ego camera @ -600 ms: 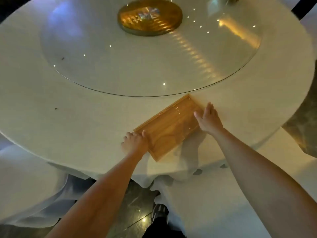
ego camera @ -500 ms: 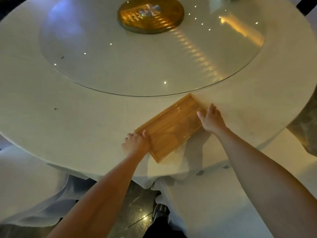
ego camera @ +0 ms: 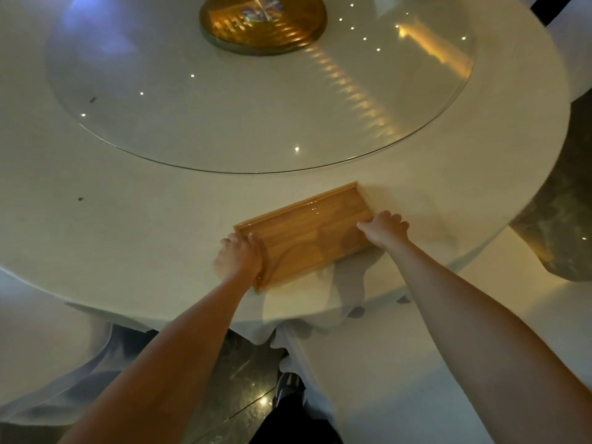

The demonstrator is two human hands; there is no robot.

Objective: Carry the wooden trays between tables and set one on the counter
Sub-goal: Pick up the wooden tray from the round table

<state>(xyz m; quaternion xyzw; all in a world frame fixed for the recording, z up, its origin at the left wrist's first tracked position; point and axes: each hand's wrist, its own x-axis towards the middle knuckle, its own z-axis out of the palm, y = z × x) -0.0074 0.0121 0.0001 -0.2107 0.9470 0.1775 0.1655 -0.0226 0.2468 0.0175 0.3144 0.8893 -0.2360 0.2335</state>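
Note:
A shallow rectangular wooden tray (ego camera: 307, 235) lies at an angle near the front edge of a round table covered in white cloth (ego camera: 144, 219). My left hand (ego camera: 238, 259) grips the tray's near-left short end, thumb over the rim. My right hand (ego camera: 384, 230) holds the near-right corner at the other end, fingers curled over the edge. The tray is empty inside. Whether it rests on the cloth or is slightly raised cannot be told.
A large glass turntable (ego camera: 256, 100) with a gold hub (ego camera: 262, 24) fills the table's middle, just beyond the tray. White covered chairs stand at the near left (ego camera: 41, 347) and near right (ego camera: 416, 379). Dark polished floor (ego camera: 243, 373) and my shoe show below.
My right hand has slid from the tray's far-right end toward its near-right corner and curled onto it. The tray has turned slightly toward level with the table edge. The left hand keeps its hold.

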